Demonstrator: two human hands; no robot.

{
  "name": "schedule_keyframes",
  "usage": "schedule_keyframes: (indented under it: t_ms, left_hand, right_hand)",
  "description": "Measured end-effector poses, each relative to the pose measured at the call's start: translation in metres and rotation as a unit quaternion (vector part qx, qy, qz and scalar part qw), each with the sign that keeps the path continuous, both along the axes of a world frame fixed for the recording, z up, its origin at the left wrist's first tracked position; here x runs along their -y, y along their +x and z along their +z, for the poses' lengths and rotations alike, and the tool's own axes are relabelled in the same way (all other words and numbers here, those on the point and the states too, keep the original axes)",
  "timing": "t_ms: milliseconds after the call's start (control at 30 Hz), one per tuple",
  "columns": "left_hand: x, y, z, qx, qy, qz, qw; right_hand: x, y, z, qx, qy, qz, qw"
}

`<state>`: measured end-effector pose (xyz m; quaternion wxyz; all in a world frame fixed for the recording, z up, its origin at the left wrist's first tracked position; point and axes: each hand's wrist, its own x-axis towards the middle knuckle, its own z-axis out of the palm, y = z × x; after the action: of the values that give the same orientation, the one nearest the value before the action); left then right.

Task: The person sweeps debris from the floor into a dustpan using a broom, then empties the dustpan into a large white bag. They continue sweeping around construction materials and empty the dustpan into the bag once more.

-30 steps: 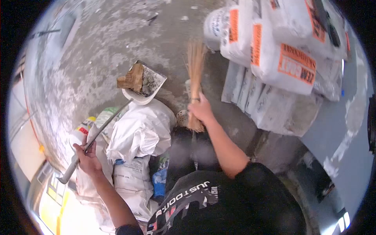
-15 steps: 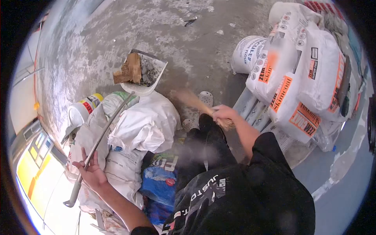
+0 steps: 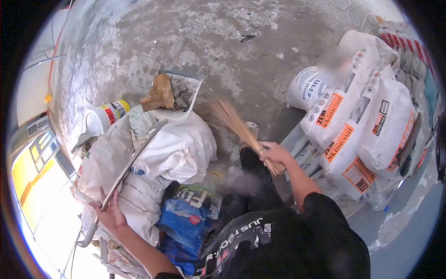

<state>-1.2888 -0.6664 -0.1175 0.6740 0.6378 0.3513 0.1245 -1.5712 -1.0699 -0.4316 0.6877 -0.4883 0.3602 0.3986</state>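
My left hand (image 3: 110,215) is at the lower left, its fingers spread around the long metal handle (image 3: 127,169) of a dustpan. The handle rests against the palm and runs up to the white dustpan (image 3: 191,104), which holds grey debris (image 3: 183,91) and a torn piece of brown cardboard (image 3: 159,94). My right hand (image 3: 274,154) is closed around the bound end of a stick broom (image 3: 237,122). The broom's bristles fan out toward the upper left, to the right of the dustpan. Under the handle lies a white sack (image 3: 179,149).
Skimcoat bags (image 3: 341,139) are stacked at the right beside a white bucket (image 3: 304,88). Another bucket (image 3: 96,122) stands at the left near more sacks. A blue bag (image 3: 181,221) lies beside my legs. Stained concrete floor (image 3: 209,42) stretches ahead.
The view has shifted, so most things appear lower. The broom bristles, blurred before, are now sharp and point more upward. My left hand still supports the dustpan handle.
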Motion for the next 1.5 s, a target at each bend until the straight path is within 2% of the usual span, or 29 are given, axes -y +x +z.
schedule_keyframes:
  t_ms: [33,100,133,200,233,267,300,333,367,400,433,467,500,533,567,600,633,700,833,900,1000,1033,1133,1167,1233,1300,1367,1400,1500]
  left_hand:
    - [-0.004,-0.002,0.003,0.001,-0.006,0.003,1.0]
    - [-0.011,-0.005,0.011,-0.021,0.083,-0.058,0.995]
    - [-0.013,-0.004,0.021,-0.004,-0.024,-0.01,1.0]
    - [-0.027,-0.004,0.032,-0.002,-0.036,-0.008,0.999]
    - [-0.042,-0.003,0.04,-0.003,-0.045,-0.007,0.999]
    - [-0.088,-0.003,0.038,-0.008,0.001,-0.084,0.996]
    - [-0.097,-0.002,0.045,-0.007,-0.002,-0.088,0.996]
    - [-0.102,-0.004,0.048,-0.017,0.056,-0.093,0.994]
    - [-0.111,-0.006,0.053,-0.029,0.115,-0.099,0.988]
    - [-0.121,-0.004,0.056,-0.019,-0.005,-0.058,0.998]
    - [-0.129,-0.005,0.05,-0.017,-0.018,-0.059,0.998]
    - [-0.107,-0.005,0.054,-0.011,0.051,-0.049,0.997]
    - [-0.092,-0.003,0.055,-0.006,0.121,-0.04,0.992]
    - [-0.09,-0.002,0.053,0.006,0.119,-0.047,0.992]
    - [-0.082,0.002,0.053,0.004,0.111,-0.051,0.993]
    - [-0.069,0.005,0.056,0.005,0.051,-0.009,0.999]
    - [-0.058,0.006,0.058,0.005,-0.008,0.036,0.999]
    - [-0.048,0.012,0.059,-0.002,-0.022,0.023,0.999]
    - [-0.074,0.022,0.055,0.005,-0.044,0.039,0.998]
    - [-0.098,0.026,0.047,-0.005,-0.064,0.029,0.998]
    - [-0.106,0.024,0.042,0.004,-0.056,0.043,0.997]
    - [-0.116,0.021,0.043,0.019,-0.05,0.058,0.997]
    - [-0.121,0.031,0.054,0.001,-0.086,0.033,0.996]
    - [-0.108,0.034,0.063,-0.004,-0.069,0.083,0.994]
    - [-0.123,0.057,0.066,-0.006,-0.061,0.127,0.99]
    - [-0.177,0.059,0.063,-0.016,-0.129,0.107,0.986]
    - [-0.163,0.076,0.093,-0.017,-0.097,0.099,0.99]
    - [-0.15,0.09,0.108,-0.013,-0.081,0.132,0.988]
    - [-0.151,0.124,0.109,0.005,-0.058,0.169,0.984]
  right_hand:
    - [-0.005,-0.003,-0.002,-0.015,0.024,-0.004,1.0]
    - [-0.017,-0.002,-0.034,0.093,-0.017,0.125,0.988]
    - [-0.012,0.014,-0.033,0.095,-0.023,0.18,0.979]
    - [0.012,0.022,-0.072,0.015,-0.026,0.178,0.984]
    - [0.038,0.02,-0.086,0.004,-0.023,0.108,0.994]
    - [0.066,0.016,-0.092,-0.007,-0.019,0.035,0.999]
    - [0.089,0.017,-0.085,-0.017,-0.056,-0.038,0.998]
    - [0.108,0.038,-0.026,-0.074,-0.082,-0.099,0.989]
    - [0.11,0.042,-0.011,-0.073,-0.088,-0.099,0.988]
    - [0.115,0.043,0.001,-0.041,-0.156,-0.074,0.984]
    - [0.121,0.044,0.014,-0.008,-0.226,-0.047,0.973]
    - [0.118,0.039,0.017,0.025,-0.276,-0.008,0.961]
    - [0.108,0.042,0.035,-0.003,-0.206,-0.038,0.978]
    - [0.1,0.045,0.055,-0.031,-0.132,-0.069,0.988]
    - [0.088,0.019,0.004,0.052,-0.176,0.028,0.983]
    - [0.077,0.03,0.031,0.086,-0.168,0.097,0.977]
    - [0.072,0.04,0.044,-0.038,-0.061,0.07,0.995]
    - [0.081,0.045,-0.015,0.029,-0.199,0.371,0.907]
    - [0.165,0.105,0.001,-0.116,-0.225,0.39,0.886]
    - [0.188,0.128,0.016,-0.02,-0.348,0.446,0.824]
    - [0.189,0.132,0.013,-0.011,-0.454,0.324,0.83]
    - [0.183,0.132,0.005,0.003,-0.486,0.306,0.819]
    - [0.136,0.158,0.077,0.01,-0.482,0.279,0.831]
    - [0.118,0.162,0.088,0.02,-0.478,0.268,0.837]
    - [0.075,0.175,0.099,0.104,-0.377,0.256,0.884]
    - [0.019,0.196,0.081,0.172,-0.263,0.252,0.915]
    - [-0.045,0.227,0.051,0.258,-0.211,0.299,0.894]
    - [-0.075,0.257,0.054,0.213,-0.17,0.302,0.913]
    - [-0.124,0.308,0.001,0.318,-0.2,0.288,0.881]
